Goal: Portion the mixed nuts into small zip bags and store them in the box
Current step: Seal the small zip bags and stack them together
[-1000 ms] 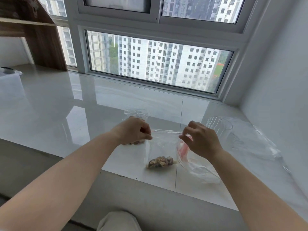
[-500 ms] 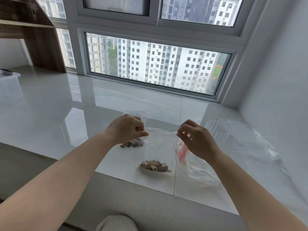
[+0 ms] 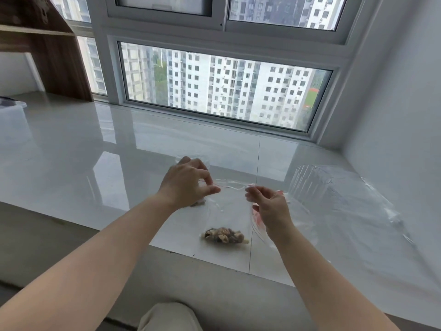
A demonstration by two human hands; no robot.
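A small clear zip bag (image 3: 228, 209) hangs upright above the white sill, with a clump of mixed nuts (image 3: 224, 235) at its bottom. My left hand (image 3: 187, 182) pinches the left end of its top strip. My right hand (image 3: 269, 209) pinches the right end. Another small bag with nuts (image 3: 198, 202) lies behind my left hand, mostly hidden. A clear storage box (image 3: 12, 115) stands at the far left edge.
A large clear bag with a red zip strip (image 3: 259, 225) lies under my right hand. A ribbed clear plastic cup (image 3: 310, 185) lies on crumpled plastic film (image 3: 372, 206) at the right. A wooden shelf (image 3: 47, 48) stands at the back left. My knee (image 3: 169, 316) shows below.
The bag has been lifted slightly and both hands have slid closer together along its top strip. The nuts stay at the bottom.
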